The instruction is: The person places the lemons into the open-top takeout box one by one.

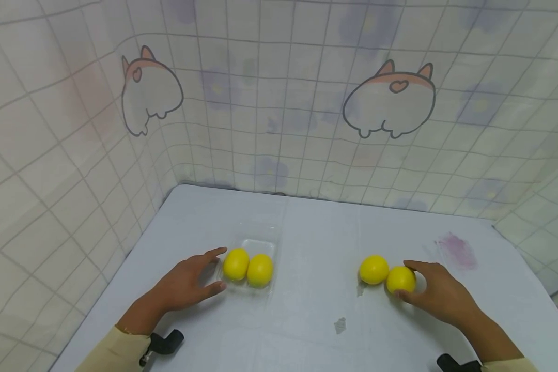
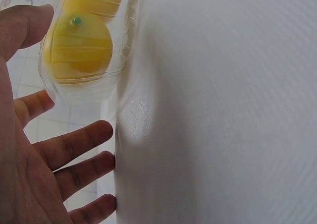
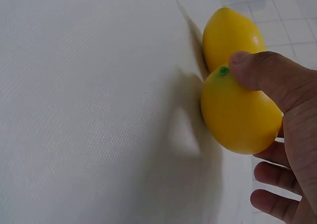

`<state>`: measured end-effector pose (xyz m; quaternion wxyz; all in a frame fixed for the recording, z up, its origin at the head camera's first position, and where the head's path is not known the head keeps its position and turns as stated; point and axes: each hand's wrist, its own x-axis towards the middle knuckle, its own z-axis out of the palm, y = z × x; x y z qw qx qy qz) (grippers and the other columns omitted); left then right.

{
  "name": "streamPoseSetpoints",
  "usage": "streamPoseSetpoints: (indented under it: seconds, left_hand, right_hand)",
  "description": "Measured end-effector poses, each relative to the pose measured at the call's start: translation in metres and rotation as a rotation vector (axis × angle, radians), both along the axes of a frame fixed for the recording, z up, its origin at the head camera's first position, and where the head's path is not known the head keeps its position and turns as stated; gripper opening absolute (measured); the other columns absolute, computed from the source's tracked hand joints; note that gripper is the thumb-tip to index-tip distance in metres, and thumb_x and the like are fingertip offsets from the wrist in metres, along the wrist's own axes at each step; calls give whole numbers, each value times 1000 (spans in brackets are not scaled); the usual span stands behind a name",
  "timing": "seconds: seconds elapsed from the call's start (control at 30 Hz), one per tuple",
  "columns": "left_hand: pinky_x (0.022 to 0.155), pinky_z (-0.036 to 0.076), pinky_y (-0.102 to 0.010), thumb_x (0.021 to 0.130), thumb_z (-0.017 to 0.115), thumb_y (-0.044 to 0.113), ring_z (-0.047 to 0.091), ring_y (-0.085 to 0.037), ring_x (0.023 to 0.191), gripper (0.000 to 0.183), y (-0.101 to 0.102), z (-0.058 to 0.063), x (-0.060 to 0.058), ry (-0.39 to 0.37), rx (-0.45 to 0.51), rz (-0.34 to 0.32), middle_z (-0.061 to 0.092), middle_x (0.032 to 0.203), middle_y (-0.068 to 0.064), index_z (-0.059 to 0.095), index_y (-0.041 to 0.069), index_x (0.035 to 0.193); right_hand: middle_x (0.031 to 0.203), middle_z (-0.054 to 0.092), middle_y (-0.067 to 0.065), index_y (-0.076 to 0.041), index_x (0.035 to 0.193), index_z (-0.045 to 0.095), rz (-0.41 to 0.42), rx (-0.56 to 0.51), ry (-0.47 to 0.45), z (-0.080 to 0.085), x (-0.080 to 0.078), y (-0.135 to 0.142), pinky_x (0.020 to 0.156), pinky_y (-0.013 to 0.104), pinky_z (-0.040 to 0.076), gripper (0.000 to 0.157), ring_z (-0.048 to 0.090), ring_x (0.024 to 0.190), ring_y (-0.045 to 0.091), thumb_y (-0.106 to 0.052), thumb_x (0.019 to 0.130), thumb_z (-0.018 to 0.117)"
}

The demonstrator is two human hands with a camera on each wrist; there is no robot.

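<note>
Two yellow lemons (image 1: 260,270) sit side by side in a clear plastic container (image 1: 259,245) left of the table's middle. My left hand (image 1: 186,283) is at the container's left side, thumb and fingers spread; in the left wrist view its thumb (image 2: 30,28) is right at the container's edge. On the right, my right hand (image 1: 442,294) grips a lemon (image 3: 240,112) between thumb and fingers. The lemon's green stem spot shows beside the thumb in the right wrist view. Another lemon (image 1: 374,269) lies on the table just left of the gripped one.
The white table (image 1: 307,320) backs onto a grid-patterned curtain (image 1: 279,103), which also hangs at both sides. A pink stain (image 1: 456,250) marks the table at the far right, and a small grey patch (image 1: 340,325) lies near the front.
</note>
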<state>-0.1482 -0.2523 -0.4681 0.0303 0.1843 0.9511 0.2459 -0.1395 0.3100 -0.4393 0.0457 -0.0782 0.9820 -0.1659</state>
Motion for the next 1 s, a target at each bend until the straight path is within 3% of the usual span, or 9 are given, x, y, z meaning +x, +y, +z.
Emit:
streamPoseSetpoints:
  seconds: [0.4,0.67,1.0]
  left_hand:
    - [109,41,-60,91,72,54,54,-32,131,80,1,2,0,-7,-4,5,63,137,-7,39,26,158]
    - [110,41,-60,91,73,54,54,-32,132,80,-1,1,-2,-4,0,1,62,137,-6,39,26,158]
    - [109,40,-61,90,72,57,53,-33,133,81,-1,-1,-1,-6,-5,12,62,139,-7,40,27,158]
  right_hand:
    - [143,52,25,-7,146,54,10,-52,114,24,-7,-4,96,73,41,94,44,132,47,-72,80,73]
    - [142,53,22,-12,148,53,33,-76,174,39,-17,-32,86,63,53,89,52,118,41,-65,81,78]
    - [143,52,18,-13,149,53,83,-104,179,42,-33,-69,93,65,50,88,48,128,39,-65,81,78]
